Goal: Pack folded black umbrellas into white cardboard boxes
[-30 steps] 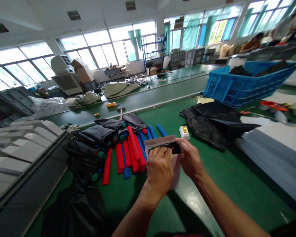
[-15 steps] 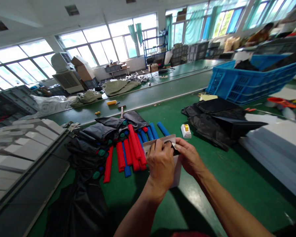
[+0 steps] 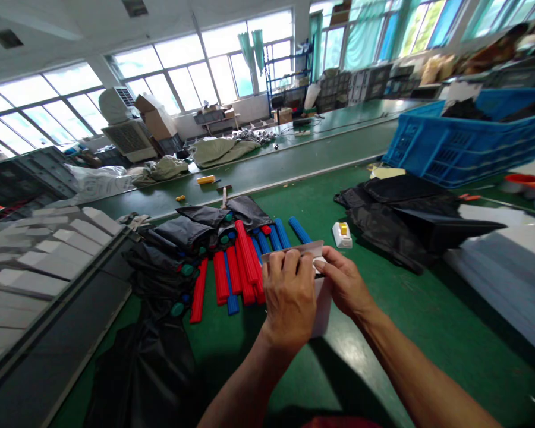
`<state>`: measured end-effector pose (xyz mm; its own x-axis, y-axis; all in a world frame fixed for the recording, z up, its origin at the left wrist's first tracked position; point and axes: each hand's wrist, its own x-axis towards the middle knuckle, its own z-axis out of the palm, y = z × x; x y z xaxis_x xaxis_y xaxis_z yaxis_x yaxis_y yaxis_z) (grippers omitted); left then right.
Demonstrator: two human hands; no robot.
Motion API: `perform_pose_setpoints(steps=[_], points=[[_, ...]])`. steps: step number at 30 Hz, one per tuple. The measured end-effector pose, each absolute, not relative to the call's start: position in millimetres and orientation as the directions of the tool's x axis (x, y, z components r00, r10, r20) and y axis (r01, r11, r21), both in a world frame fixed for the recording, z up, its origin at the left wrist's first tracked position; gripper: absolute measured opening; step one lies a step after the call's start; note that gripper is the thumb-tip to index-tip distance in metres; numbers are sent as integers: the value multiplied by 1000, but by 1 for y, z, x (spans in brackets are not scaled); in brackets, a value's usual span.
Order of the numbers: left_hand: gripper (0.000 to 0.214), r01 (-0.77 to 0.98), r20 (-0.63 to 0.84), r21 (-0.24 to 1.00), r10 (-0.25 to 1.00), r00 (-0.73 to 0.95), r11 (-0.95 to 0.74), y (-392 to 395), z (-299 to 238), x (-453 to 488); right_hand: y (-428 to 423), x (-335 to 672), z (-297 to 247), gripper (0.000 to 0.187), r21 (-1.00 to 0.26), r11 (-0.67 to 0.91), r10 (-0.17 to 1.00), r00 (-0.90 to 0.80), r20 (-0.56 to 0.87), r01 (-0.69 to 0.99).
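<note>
Just in front of me, above the green tabletop, is a small white cardboard box (image 3: 321,306) with its top flap raised. My left hand (image 3: 289,291) covers the near left side of the box, its fingers bent over the opening by the flap. What lies beneath those fingertips is hidden. My right hand (image 3: 345,279) grips the right edge of the box top between thumb and fingers. Red ribbed sticks (image 3: 247,255) and blue ribbed sticks (image 3: 298,230) lie beyond and left of the box. A white dispenser with a yellow part (image 3: 342,235) sits past my right hand.
Black pouches (image 3: 187,235) with sticks poking out lie to the left, beside a grey crate (image 3: 71,351) of white boxes. Black fabric (image 3: 392,220) and a blue plastic basket (image 3: 468,145) are at the right. A white stack (image 3: 508,279) stands at the right edge.
My left fingers have shifted from deeper inside the box opening to bending over its edge. The black material seen at the opening is now covered. The view has turned slightly left.
</note>
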<state>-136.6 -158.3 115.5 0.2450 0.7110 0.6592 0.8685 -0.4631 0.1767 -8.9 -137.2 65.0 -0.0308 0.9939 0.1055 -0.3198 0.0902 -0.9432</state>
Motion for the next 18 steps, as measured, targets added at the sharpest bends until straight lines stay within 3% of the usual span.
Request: perform_pose_setpoints(steps=[4,11,15,17,18], points=[[13,865,622,89,706,339,-494,-158,117,-139,-136,-10,64,20,-948,93,995,9,95,-303],[16,878,588,155,756,286,-452,-164,108,-143,-128,-12,63,7,-964,222,971,127,204,-144],[31,822,717,169,640,276,-544,-176,92,-163,-124,-12,62,7,-955,251,962,152,228,-156],[29,763,806,295,578,124,-575,-181,81,-178,-123,-13,60,7,-952,253,960,164,225,-171],[28,709,807,432,590,-27,-557,-180,75,-184,-122,-13,58,8,-953,246,961,168,218,-175]])
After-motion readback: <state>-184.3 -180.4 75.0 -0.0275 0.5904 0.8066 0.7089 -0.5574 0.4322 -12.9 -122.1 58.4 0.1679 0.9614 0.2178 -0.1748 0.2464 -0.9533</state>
